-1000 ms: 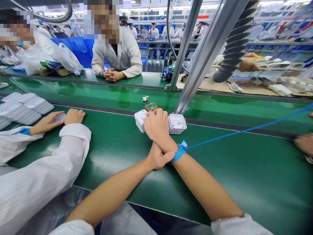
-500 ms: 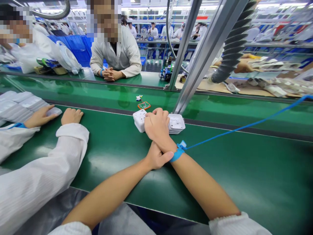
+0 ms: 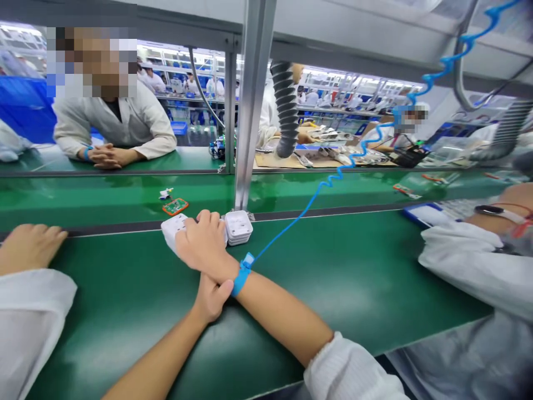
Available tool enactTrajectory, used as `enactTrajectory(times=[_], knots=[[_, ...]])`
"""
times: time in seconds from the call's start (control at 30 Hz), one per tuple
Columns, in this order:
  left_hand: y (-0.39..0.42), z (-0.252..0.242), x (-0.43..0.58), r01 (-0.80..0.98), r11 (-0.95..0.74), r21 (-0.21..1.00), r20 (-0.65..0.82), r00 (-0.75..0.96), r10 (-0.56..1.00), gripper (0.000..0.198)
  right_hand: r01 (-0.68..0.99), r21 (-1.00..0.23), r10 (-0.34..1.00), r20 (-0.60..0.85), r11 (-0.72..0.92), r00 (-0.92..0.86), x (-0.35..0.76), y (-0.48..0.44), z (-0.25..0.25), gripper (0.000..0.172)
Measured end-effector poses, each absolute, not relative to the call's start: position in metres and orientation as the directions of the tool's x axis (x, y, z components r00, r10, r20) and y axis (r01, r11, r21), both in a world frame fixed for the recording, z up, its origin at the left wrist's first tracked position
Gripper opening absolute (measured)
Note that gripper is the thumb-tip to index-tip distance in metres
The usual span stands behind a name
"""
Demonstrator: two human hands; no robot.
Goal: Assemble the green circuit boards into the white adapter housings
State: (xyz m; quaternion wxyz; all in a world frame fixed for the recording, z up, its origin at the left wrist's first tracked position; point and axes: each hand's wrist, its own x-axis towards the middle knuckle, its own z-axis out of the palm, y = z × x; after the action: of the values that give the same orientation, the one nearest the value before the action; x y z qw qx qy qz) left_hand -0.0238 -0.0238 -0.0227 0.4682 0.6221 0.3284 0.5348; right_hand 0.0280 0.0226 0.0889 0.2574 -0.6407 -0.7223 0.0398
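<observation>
Toward eleven o'clock, resting right hand (image 3: 205,244) by white housings (image 3: 239,225), already stacked, with unclear grip; clasping wrist (image 3: 225,268) with left hand (image 3: 211,298); leaving circuit board (image 3: 175,206) separate.

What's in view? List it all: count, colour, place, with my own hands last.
Bench: one, green, nearest.
Belt: one, green, beyond bench.
Cases: two stacks or more, white, on bench.
Board: one, green with orange rim, on belt.
Tray: one, blue, right.
Posts: two, silver, centre.
Hoses: two ribbed, grey, hanging centre and right.
Wristband: one, blue, right wrist.
Cord: one, blue, wristband to upper right.
Co-workers: several, white-coated, opposite and both sides.
The rest: too small or blurred to count.
Right hand: one, bare, over the cases.
Left hand: one, bare, at the right wrist.
</observation>
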Motion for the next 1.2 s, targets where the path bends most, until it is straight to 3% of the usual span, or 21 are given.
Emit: enactTrajectory(times=[0.53, 1.2], knots=[[-0.022, -0.024, -0.027, -0.038, -0.360, 0.932, 0.360, 0.203, 0.911, 0.049, 0.894, -0.381, 0.926, 0.368, 0.234, -0.086, 0.028, 0.023, 0.085, 0.030], [-0.020, -0.046, -0.030, -0.095, -0.250, 0.964, 0.263, 0.169, 0.950, 0.060, 0.886, -0.384, 0.915, 0.390, 0.260, -0.100, 0.026, 0.020, 0.087, 0.033]])
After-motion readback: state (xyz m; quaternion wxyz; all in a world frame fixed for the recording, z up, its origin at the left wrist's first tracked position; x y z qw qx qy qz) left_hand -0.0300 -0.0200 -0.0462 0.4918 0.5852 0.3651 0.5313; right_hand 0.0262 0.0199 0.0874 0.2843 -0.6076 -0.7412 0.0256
